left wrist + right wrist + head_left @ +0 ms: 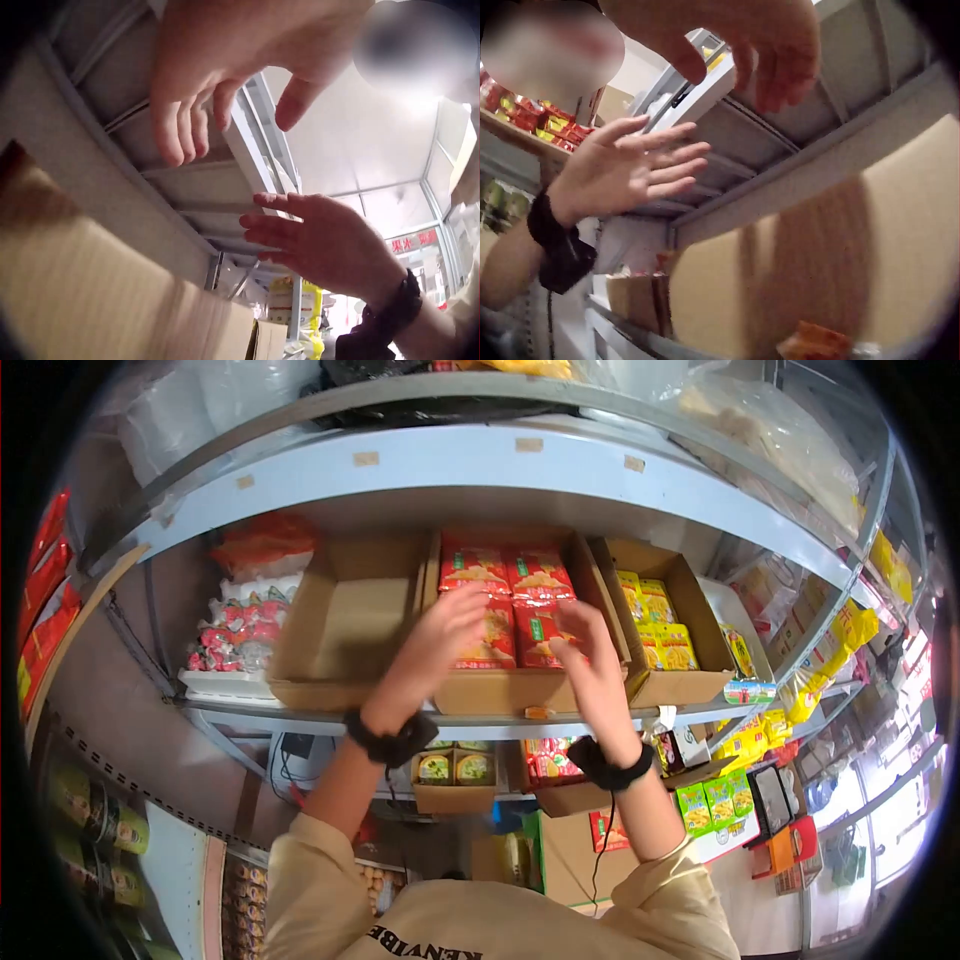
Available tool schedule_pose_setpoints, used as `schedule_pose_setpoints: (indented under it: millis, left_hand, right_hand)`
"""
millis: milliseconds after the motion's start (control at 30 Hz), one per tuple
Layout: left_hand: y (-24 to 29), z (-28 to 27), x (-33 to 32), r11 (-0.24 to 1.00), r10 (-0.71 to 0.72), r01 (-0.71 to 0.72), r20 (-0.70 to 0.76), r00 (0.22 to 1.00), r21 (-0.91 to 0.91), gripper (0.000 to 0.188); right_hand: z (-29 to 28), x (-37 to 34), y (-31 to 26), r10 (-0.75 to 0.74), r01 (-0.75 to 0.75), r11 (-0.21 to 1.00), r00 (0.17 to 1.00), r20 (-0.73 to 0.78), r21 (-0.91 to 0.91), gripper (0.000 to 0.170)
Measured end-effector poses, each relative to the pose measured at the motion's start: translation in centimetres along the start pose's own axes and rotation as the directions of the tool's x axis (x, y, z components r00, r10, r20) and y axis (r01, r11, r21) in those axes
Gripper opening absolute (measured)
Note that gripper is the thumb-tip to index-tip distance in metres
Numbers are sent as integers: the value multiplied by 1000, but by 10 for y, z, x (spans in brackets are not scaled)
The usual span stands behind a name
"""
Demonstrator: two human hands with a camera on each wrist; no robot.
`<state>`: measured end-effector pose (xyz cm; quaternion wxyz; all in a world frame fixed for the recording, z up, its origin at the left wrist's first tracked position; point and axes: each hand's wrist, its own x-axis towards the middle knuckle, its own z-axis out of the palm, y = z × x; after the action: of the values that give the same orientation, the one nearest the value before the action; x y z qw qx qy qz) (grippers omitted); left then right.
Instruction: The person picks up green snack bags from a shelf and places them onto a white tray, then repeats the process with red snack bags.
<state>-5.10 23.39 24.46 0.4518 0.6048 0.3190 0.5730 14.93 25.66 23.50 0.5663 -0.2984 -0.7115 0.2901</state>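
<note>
Red snack packets point(540, 632) lie in rows inside a cardboard box point(490, 693) on the middle shelf. My left hand point(428, 648) is raised over the box's left side in the head view, fingers loosely extended and holding nothing. Toward the box's right front corner, my right hand point(598, 678) is lifted too, thumb apart from the fingers, with nothing in it. Both wrist views catch the two hands facing each other in front of the cardboard; the left hand point(641, 169) has its palm showing in the right wrist view.
Left of the packets is an empty-looking cardboard box point(365, 605), then bagged red-and-white items point(240, 625). On the right, another box point(690, 685) holds yellow packets point(665, 647). An upper shelf edge point(450, 458) runs overhead. Lower down sit boxed round tubs point(455, 767).
</note>
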Motion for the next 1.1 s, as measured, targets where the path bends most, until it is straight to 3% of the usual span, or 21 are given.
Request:
schedule_pose_setpoints:
  millis: [67,133,233,267,333,367,400,467,533,567,633,700,800,900,1100]
  left_hand:
    - [-14,-38,37,889,-211,212,48,976,-405,47]
    - [-7,-44,57,842,-363,329,1,932,-428,43]
    - [-27,-54,79,819,-462,434,16,887,-375,38]
    - [-26,-48,78,800,-488,465,40,872,-380,38]
    - [-9,-31,74,811,-553,505,-107,826,-294,23]
    - [-12,-31,75,822,-534,488,-98,840,-292,24]
    - [-22,-38,80,825,-526,485,-77,847,-291,25]
    - [-50,-55,99,815,-575,524,-232,784,-248,28]
    - [-44,-58,97,811,-557,475,-203,805,-342,32]
    - [-46,-61,100,807,-553,459,-200,809,-373,35]
    - [-57,-69,107,800,-533,435,-154,832,-413,44]
    - [-63,-72,111,786,-538,383,-233,810,-485,43]
    - [-61,-69,111,745,-528,291,-265,807,-600,37]
    - [-64,-67,112,683,-520,221,-250,817,-696,28]
    - [-75,-57,122,612,-607,351,-137,783,-709,31]
  right_hand:
    - [7,41,7,209,-237,943,968,141,232,44]
    - [15,84,42,448,-546,716,837,314,434,43]
    - [32,117,53,719,-809,498,586,373,311,38]
    - [33,110,39,680,-787,547,617,397,285,34]
    - [41,122,65,757,-849,468,528,386,244,29]
    - [45,131,91,744,-868,408,496,448,283,26]
    - [47,131,90,734,-853,427,520,437,299,24]
    - [52,134,105,714,-823,466,567,411,326,40]
    - [57,139,105,715,-844,414,533,453,340,34]
    - [60,141,104,764,-842,405,526,373,357,27]
    - [62,137,100,729,-785,429,593,342,446,23]
    - [63,136,106,679,-734,387,636,365,559,16]
    - [60,137,115,688,-648,465,694,214,604,12]
    - [49,122,64,690,-596,468,707,152,652,10]
    - [24,103,73,645,-577,419,733,218,700,10]
